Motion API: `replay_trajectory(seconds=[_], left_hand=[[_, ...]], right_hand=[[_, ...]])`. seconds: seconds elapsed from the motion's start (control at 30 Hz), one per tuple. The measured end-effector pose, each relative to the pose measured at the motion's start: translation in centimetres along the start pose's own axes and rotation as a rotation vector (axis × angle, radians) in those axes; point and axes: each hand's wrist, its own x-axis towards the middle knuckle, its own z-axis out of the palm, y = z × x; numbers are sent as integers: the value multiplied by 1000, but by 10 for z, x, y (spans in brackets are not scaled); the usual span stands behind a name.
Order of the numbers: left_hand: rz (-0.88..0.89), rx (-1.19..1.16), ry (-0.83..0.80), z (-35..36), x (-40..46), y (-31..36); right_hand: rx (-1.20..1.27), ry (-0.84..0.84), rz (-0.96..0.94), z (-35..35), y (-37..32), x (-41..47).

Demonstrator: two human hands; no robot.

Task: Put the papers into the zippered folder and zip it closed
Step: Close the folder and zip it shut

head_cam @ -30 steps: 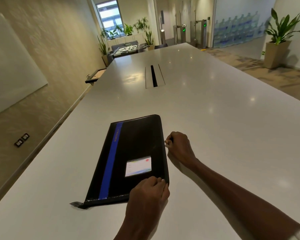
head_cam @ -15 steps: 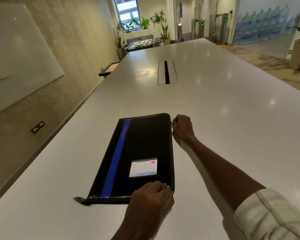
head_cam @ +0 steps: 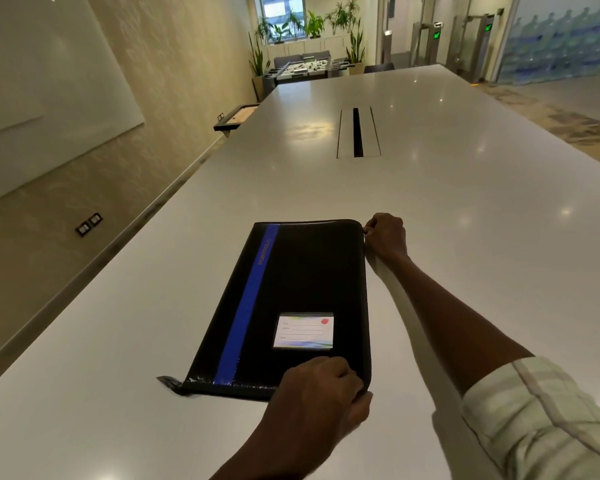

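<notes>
The zippered folder [head_cam: 291,299] lies flat and closed on the tabletop [head_cam: 465,209], near the near edge and a little left of the middle, its long sides running away from me. It is black with a blue stripe [head_cam: 248,306] down its left part and a small label window [head_cam: 303,330] near its near right corner. A short black tab [head_cam: 170,383] sticks out from its near left corner onto the table. My left hand [head_cam: 321,393] rests on the near right corner of the folder, fingers curled over the edge there and clamped on it, the thumb under the corner. My right hand [head_cam: 386,234] is at the far right corner, fingers curled tight together just beside the rounded edge, pinching something small against the zip line; the zipper pull itself is hidden by my fingers, so I cannot tell for sure what they hold. My right forearm crosses the table beside the folder's right edge, with a pale rolled sleeve [head_cam: 541,420] at the lower right. Farther up the tabletop, along its middle, sits a cable slot [head_cam: 357,132]. A whiteboard [head_cam: 42,91] hangs on the wall to the left, and potted plants [head_cam: 312,26] stand by the window beyond the far end
</notes>
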Motion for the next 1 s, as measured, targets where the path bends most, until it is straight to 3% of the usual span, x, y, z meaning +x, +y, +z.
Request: replay_trajectory(seconds=[0.17, 0.47, 0.83, 1.0], left_hand=[[-178, -151, 58, -6, 34, -20], [-280, -222, 170, 1, 150, -122], [-289, -89, -241, 54, 263, -188], [-281, -123, -233, 66, 275, -205]], right_hand=[[-6, -26, -12, -1, 4, 6], [-17, -39, -20, -4, 6, 12], [-20, -108, -45, -4, 14, 25], [-7, -85, -86, -2, 17, 26]])
